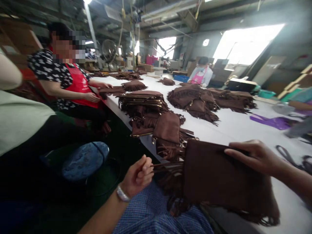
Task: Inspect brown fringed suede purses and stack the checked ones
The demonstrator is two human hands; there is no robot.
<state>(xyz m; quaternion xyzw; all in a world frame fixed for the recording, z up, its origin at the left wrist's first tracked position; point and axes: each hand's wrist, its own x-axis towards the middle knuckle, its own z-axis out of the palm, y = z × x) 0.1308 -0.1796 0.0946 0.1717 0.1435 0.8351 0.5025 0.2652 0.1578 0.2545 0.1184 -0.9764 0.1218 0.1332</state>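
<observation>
White table (229,130) runs ahead of both hands and under the right forearm. Brown pile (167,128) sits on it, just beyond the left hand. Bag (214,175) is between the hands, mostly below and left of the right one, fringe toward the left.

To do this well, I'd say: keep the bag flat and steady from the far edge, don't let it twist. Pull in line with the fringe (170,183), light tension only, few strands (165,166) at once. Sideways yanks could tangle or overstress them (thin stuff, looks like). Watch for snags on the pile; it's close.

Pose: right hand (255,156) comes in from the side, wrist fairly straight, grasping the bag's far edge, thumb on the near face, fingers over the edge. Finger ends behind it: can't see. Left hand (140,174) is raised, fingers curled in, pinching strands stretched toward the bag. Exact count: can't tell. Wristband (122,194) sits just behind that hand, apart from the fringe.
</observation>
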